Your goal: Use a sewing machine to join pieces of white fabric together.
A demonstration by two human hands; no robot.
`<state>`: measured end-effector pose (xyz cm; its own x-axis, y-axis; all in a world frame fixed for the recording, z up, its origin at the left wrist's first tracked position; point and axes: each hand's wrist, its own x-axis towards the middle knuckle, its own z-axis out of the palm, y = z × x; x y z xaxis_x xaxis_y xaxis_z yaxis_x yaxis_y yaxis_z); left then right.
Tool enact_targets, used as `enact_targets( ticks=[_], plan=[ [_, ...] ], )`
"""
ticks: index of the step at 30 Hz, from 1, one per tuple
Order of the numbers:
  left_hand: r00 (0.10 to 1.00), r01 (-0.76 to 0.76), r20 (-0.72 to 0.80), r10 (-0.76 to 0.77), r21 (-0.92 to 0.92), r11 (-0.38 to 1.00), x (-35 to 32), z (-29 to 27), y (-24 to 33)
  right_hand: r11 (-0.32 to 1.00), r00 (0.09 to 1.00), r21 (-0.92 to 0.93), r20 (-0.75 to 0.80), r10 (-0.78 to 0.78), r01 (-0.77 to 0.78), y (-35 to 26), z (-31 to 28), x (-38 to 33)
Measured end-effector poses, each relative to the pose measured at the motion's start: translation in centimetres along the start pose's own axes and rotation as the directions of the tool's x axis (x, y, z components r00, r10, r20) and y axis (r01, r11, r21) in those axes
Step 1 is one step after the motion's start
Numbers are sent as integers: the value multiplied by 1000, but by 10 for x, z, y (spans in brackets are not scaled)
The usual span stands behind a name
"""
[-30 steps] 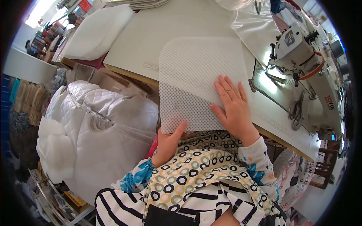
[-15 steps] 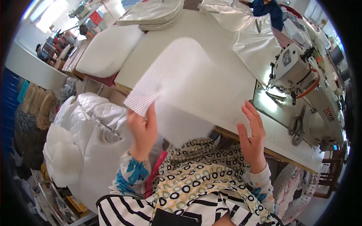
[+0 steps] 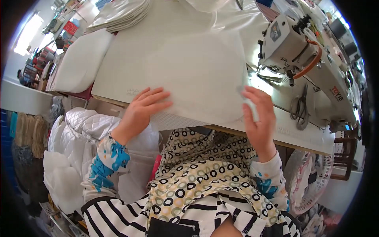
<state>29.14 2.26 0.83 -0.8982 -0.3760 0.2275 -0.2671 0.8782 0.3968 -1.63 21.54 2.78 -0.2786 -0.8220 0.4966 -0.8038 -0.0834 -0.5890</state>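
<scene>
A thin white sheet lies over the near part of the worktable, pale and see-through against it. A mesh-patterned strip shows along its near side and hangs past the table edge. My left hand is open, its fingers spread at the sheet's left side. At the sheet's right edge is my right hand, open, with the thumb apart from the bent fingers. Its fingertips are slightly blurred, and I cannot tell whether they touch the sheet.
A sewing machine stands to the right with its lamp lit. Black-handled scissors lie beside it. A stack of glossy white pieces and a pile of white padding are at the far left. White quilted fabric bulges below the table's left.
The sheet has come down from my raised left hand onto the table. My left hand has let go, moved left and spread its fingers. The view has shifted.
</scene>
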Motion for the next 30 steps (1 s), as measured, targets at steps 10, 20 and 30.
enact_targets(
  ticks=[10,20,30],
  plan=[
    [914,238,-371,-164,165,957,15,-70,-91,990,961,-88,265,-79,106,-8,52,7],
    [789,399,-609,-79,411,820,165,-104,-214,984,989,-167,144,-45,69,-9,50,-5],
    [494,511,-830,-259,37,859,181,-118,-278,976,993,-218,119,11,15,-4,60,5]
  ],
)
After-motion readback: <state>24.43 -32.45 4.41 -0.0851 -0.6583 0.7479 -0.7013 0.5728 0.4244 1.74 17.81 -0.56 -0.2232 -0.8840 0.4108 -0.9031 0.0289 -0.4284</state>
